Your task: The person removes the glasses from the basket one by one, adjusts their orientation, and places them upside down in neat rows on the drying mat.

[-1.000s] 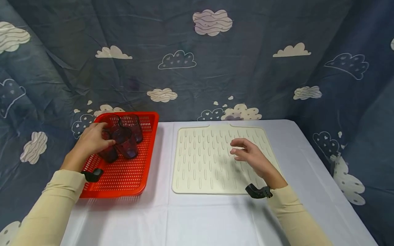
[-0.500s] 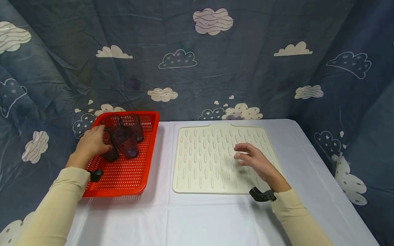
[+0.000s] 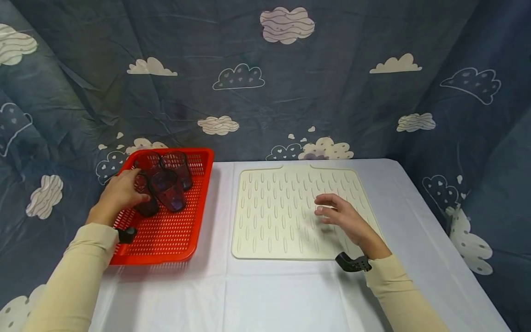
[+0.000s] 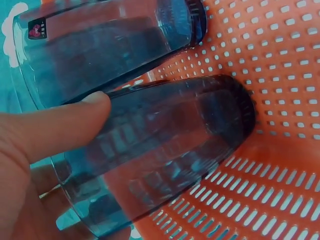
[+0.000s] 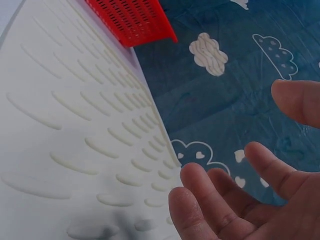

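Observation:
In the red basket [image 3: 166, 246] several dark, see-through drinking glasses stand close together. My left hand [image 3: 118, 193] grips the nearest left glass [image 3: 148, 208] by its upper part. The left wrist view shows the thumb laid along this tilted glass [image 4: 165, 145], with fingers on its far side, partly seen through it. Beside it, a second glass [image 4: 110, 50] bears a small dark label with a red mark. My right hand [image 3: 344, 219] hovers over the cream ribbed mat [image 3: 269, 216], fingers loosely bent and holding nothing; in the right wrist view its fingers [image 5: 230, 220] are spread apart.
A white cloth covers the table [image 3: 269, 295]; basket and mat lie side by side on it with a strip of cloth between. A dark cloud-print curtain [image 3: 249, 106] hangs behind and at both sides. The basket's slotted walls rise around the glasses.
My left hand has shifted slightly and its fingers have settled around the near left glass. My right hand has drifted a little to the right and toward me over the mat.

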A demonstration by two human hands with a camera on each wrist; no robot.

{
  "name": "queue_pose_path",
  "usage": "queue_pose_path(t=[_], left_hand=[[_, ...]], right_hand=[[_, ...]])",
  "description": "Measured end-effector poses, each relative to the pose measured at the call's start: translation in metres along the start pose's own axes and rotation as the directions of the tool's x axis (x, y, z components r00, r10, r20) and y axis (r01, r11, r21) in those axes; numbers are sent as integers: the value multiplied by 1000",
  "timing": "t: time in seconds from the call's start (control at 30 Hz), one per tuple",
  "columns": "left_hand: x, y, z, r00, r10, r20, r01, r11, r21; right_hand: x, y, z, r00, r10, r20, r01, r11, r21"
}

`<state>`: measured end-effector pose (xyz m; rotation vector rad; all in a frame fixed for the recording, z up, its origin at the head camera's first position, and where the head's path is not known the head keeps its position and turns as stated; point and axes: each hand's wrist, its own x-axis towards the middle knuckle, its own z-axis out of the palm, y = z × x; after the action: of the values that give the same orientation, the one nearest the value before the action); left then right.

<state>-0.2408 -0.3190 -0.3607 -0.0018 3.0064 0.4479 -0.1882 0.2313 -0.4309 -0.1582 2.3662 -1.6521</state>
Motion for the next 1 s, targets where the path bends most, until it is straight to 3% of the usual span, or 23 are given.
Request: queue_pose_path(t=[0.4, 0.57, 0.83, 1.0], left_hand=[[-4, 5, -4, 991, -106, 77, 105, 994, 18], [-6, 5, -6, 990, -111, 85, 111, 994, 9], [-8, 8, -6, 996, -82, 38, 80, 995, 58], [-18, 10, -10, 998, -64, 14, 62, 995, 75]], right_hand=[[-2, -3, 2, 1000, 11, 13, -11, 1000, -19], [-1, -2, 1, 1000, 11, 8, -10, 999, -32], [-3, -5, -1, 1000, 12, 14, -11, 1000, -25], [-5, -5, -5, 1000, 10, 12, -10, 999, -35]])
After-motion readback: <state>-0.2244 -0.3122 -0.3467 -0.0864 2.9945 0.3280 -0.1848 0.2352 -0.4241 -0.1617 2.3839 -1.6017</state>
